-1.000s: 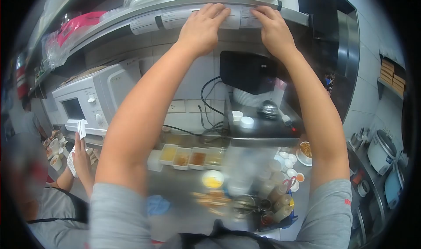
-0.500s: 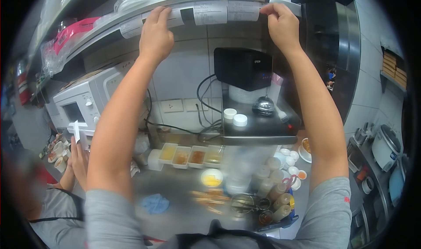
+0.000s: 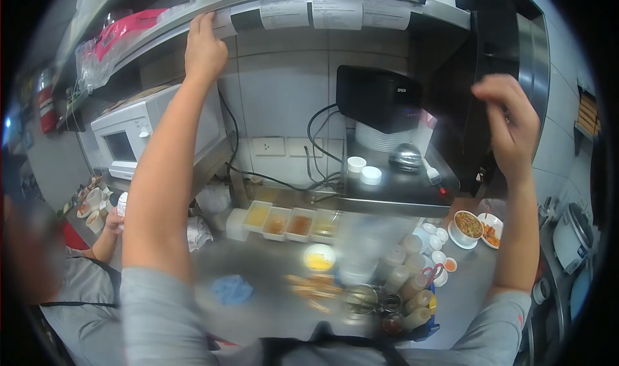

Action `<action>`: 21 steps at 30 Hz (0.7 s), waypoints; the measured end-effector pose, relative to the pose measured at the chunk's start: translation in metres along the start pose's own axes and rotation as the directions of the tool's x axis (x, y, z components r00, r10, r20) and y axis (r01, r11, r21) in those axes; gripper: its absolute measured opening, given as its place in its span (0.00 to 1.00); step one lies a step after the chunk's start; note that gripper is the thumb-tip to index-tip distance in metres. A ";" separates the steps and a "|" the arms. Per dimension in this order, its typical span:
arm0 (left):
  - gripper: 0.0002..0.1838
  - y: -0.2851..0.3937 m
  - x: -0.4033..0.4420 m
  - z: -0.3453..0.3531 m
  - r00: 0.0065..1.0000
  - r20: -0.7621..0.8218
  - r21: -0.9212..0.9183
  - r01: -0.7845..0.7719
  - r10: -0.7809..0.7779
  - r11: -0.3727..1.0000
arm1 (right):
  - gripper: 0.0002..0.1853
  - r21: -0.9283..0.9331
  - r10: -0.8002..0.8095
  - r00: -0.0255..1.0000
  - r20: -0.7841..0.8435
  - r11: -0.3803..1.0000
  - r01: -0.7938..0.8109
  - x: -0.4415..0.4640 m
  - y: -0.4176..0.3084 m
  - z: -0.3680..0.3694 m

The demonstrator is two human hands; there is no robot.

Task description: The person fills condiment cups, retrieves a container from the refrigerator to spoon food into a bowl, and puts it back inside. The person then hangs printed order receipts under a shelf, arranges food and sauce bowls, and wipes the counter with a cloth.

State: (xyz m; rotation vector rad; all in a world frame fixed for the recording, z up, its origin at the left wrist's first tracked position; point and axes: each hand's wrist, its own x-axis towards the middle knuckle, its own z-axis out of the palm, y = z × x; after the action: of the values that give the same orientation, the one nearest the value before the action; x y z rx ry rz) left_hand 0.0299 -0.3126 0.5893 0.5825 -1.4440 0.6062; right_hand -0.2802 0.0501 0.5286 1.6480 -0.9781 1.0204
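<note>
Paper slips [image 3: 337, 11] with printing on them hang in a row along the front rail [image 3: 446, 14] of the far shelf, high above the surface [image 3: 258, 263]. The left grip [image 3: 205, 51] is raised to the leftmost slip [image 3: 223, 23], fingertips at the rail and partly covering the paper; whether they pinch it or only press on it, I cannot tell. The right grip [image 3: 512, 121] is up to the right, well apart from the row, its fingers bent; blur hides whether they meet, and nothing shows in them.

Each slip should be nearly weightless, limp and perhaps slightly slick, and likely to crease or tear if tugged against the rail. The free lower edge looks the best hold, pinched lightly between thumb and forefinger; pressing flat near the rail would probably steady one better than squeezing.
</note>
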 end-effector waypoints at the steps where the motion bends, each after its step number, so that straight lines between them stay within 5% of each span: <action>1: 0.30 -0.003 -0.003 0.000 1.000 0.013 -0.005 -0.026 0.026 1.000 | 0.11 -0.037 -0.036 0.999 0.033 0.999 0.037 -0.009 -0.009 -0.015; 10: 0.32 0.030 -0.010 0.004 0.992 0.052 -0.089 -0.112 0.117 0.990 | 0.14 -0.130 -0.156 0.987 0.032 0.979 0.159 -0.090 -0.058 -0.126; 13: 0.33 0.026 -0.010 0.011 0.979 -0.001 -0.027 -0.205 0.205 0.978 | 0.16 -0.154 -0.195 0.980 0.022 0.968 0.197 -0.104 -0.067 -0.145; 21: 0.36 0.028 -0.008 0.005 0.986 0.079 0.070 -0.154 0.148 0.986 | 0.17 -0.170 -0.158 0.987 0.031 0.972 0.161 -0.108 -0.079 -0.147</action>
State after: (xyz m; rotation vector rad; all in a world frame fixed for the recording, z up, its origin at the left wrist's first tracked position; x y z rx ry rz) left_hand 0.0064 -0.2963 0.5812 0.5629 -1.5498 0.7684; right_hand -0.2708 0.2263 0.4375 1.5667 -0.9028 0.7935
